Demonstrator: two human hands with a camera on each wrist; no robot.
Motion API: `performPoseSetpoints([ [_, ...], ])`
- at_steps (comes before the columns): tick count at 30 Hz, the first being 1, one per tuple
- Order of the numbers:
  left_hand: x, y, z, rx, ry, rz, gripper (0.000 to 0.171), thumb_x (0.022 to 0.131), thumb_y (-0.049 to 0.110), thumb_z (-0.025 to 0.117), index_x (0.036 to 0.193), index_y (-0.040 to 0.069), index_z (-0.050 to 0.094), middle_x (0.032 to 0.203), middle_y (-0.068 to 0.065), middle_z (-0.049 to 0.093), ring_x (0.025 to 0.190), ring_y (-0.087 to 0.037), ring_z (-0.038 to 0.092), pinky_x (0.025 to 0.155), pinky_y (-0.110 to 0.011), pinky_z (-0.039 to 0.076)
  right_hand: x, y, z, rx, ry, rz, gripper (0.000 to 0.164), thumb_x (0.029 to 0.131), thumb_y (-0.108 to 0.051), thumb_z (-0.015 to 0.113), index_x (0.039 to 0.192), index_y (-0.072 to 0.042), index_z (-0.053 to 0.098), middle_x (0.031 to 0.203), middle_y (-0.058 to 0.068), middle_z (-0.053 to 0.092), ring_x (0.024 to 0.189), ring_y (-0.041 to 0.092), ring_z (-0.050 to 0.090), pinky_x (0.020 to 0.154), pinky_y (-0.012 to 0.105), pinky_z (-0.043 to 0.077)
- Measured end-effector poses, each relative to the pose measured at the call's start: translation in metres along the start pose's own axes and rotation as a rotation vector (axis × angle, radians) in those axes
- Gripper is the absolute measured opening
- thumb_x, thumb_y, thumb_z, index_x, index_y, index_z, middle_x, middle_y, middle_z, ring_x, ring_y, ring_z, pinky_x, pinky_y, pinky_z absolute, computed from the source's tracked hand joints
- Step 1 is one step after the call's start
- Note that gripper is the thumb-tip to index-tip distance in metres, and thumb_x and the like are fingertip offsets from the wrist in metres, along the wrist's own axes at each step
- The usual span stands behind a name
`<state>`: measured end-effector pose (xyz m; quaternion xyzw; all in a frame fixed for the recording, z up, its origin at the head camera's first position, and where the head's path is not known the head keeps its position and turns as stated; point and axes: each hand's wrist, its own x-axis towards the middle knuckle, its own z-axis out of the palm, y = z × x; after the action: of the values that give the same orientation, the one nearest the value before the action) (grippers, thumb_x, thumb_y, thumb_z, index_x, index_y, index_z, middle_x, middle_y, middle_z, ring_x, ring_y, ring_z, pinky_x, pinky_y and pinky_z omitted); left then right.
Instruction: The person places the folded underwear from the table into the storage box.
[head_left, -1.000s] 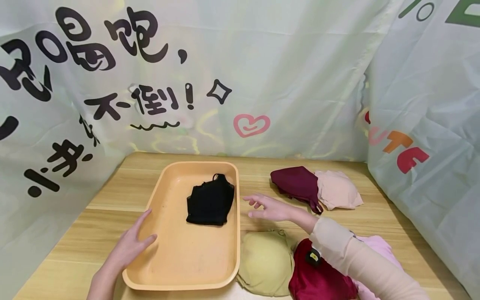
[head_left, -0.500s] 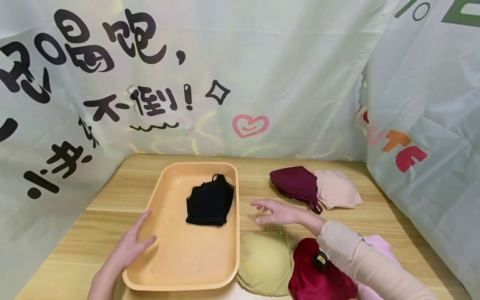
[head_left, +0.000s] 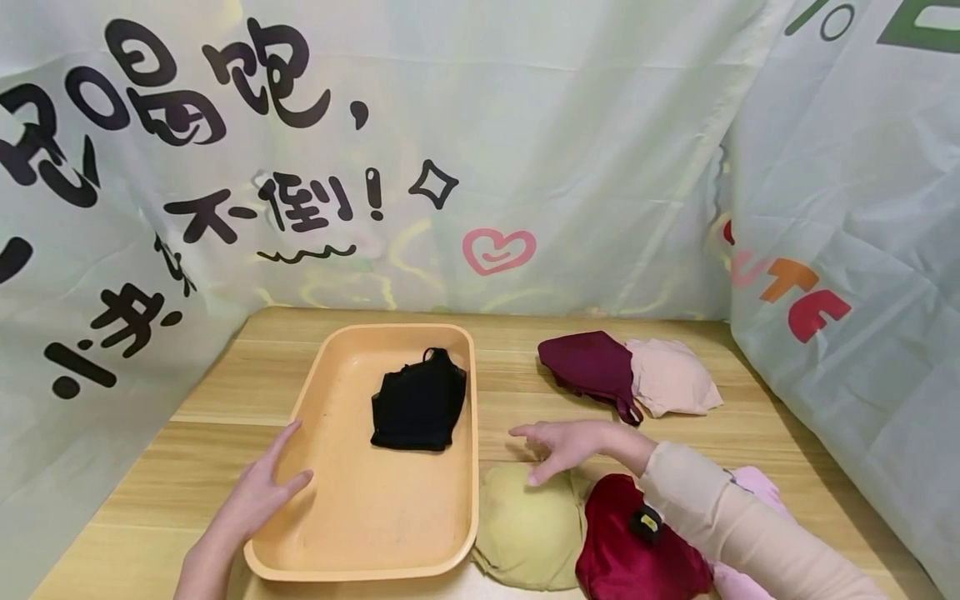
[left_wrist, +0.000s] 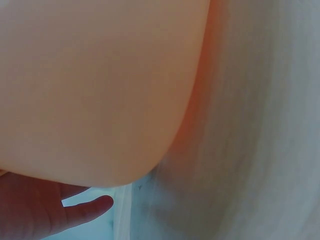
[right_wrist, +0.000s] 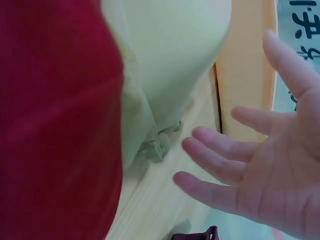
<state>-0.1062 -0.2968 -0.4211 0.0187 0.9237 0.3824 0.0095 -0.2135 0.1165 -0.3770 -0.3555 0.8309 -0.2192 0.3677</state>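
A peach-coloured plastic tray stands on the table, with a folded black bra lying in its upper right part. At the tray's left rim my left hand rests with fingers spread, thumb and forefinger reaching over the edge; the left wrist view shows it against the tray's outer wall. My right hand hovers over the top edge of an olive-yellow bra, holding nothing. Its fingers are spread and extended in the right wrist view. Right beside the olive-yellow bra lies a dark red bra.
Further back on the wooden table are a burgundy bra and a pale pink bra, side by side. A lilac-pink one is partly hidden under my right sleeve. Printed curtains enclose the back and sides.
My right hand has drawn back from near the tray's right rim, moving right and down until its thumb overlaps the olive-yellow bra. My left hand keeps its place at the tray.
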Motion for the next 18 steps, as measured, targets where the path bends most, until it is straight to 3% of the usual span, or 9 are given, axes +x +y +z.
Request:
performPoseSetpoints([
  [4, 0.0, -0.001, 0.0, 0.0, 0.001, 0.001, 0.077, 0.087, 0.021, 0.06, 0.146, 0.006, 0.013, 0.142, -0.035, 0.019, 0.122, -0.058, 0.023, 0.09, -0.071, 0.025, -0.001, -0.006, 0.005, -0.085, -0.081, 0.055, 0.091, 0.079, -0.038, 0.068, 0.143, 0.003, 0.017, 0.143, 0.024, 0.029, 0.131, 0.032, 0.031, 0.107, 0.039, 0.028],
  [12, 0.0, 0.001, -0.001, -0.008, -0.01, -0.008, 0.078, 0.087, 0.021, 0.06, 0.146, 0.007, 0.011, 0.142, -0.036, 0.018, 0.121, -0.06, 0.022, 0.087, -0.073, 0.025, -0.005, -0.02, 0.022, -0.164, -0.082, 0.207, 0.1, 0.074, -0.038, 0.073, 0.146, -0.008, 0.011, 0.146, 0.026, 0.019, 0.136, 0.034, 0.017, 0.108, 0.048, 0.023],
  [15, 0.0, 0.001, 0.0, -0.004, -0.009, -0.01, 0.077, 0.087, 0.021, 0.06, 0.146, 0.007, 0.011, 0.141, -0.036, 0.018, 0.12, -0.061, 0.023, 0.087, -0.073, 0.026, -0.004, -0.023, 0.03, -0.164, -0.076, 0.218, 0.103, 0.073, -0.038, 0.074, 0.146, -0.007, 0.009, 0.147, 0.022, 0.022, 0.135, 0.032, 0.021, 0.108, 0.045, 0.025],
  [18, 0.0, 0.001, 0.0, 0.004, -0.005, -0.01, 0.077, 0.087, 0.021, 0.06, 0.146, 0.007, 0.012, 0.141, -0.036, 0.019, 0.12, -0.06, 0.023, 0.088, -0.073, 0.026, -0.002, -0.024, 0.035, -0.153, -0.075, 0.208, 0.104, 0.073, -0.037, 0.075, 0.146, -0.004, 0.008, 0.146, 0.019, 0.027, 0.132, 0.025, 0.031, 0.107, 0.034, 0.028],
])
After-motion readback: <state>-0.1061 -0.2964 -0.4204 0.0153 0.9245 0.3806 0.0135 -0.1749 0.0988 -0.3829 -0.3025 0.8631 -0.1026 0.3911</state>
